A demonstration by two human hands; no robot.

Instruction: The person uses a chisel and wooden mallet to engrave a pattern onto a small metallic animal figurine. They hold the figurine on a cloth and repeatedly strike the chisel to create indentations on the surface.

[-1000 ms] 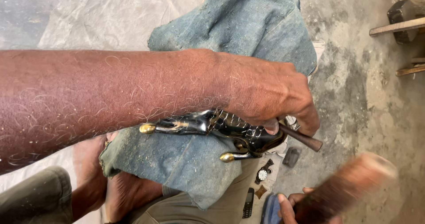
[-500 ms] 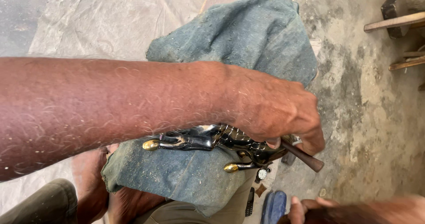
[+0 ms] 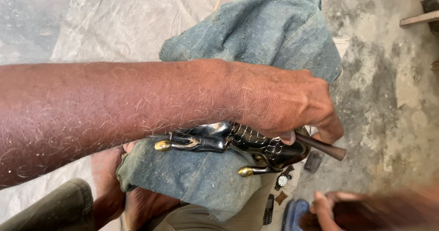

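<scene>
Grey concrete floor (image 3: 393,98), stained and dusty, with a pale sheet (image 3: 114,25) spread over its left part. Left of the denim cloth (image 3: 256,43), olive trousers (image 3: 50,208) at the bottom corner and bare feet (image 3: 123,194) tucked partly under the cloth's frayed lower edge. Across the middle of the cloth, a long bare forearm ending in the left hand (image 3: 283,103), knuckles up. Fingers (image 3: 288,137) curled down and closed on a black glossy figurine (image 3: 238,142) with scaled pattern and brass-coloured tips, lying lengthwise on the cloth, pressed beneath the palm. At the cloth's right edge, a dark brown tool handle (image 3: 322,148) sticking out just under the same hand, touching the figurine; how it is held, impossible to tell. Below the cloth's lower right corner, small items on the floor: a wristwatch (image 3: 282,180), a dark slim phone (image 3: 269,209), a small dark block (image 3: 313,161). Further right of the cloth, low in the frame, the right hand (image 3: 327,203), blurred, fingers wrapped around a reddish-brown blurred piece (image 3: 388,210), beside something blue (image 3: 295,212). Far right of the cloth, near the top, a wooden plank (image 3: 418,19).
</scene>
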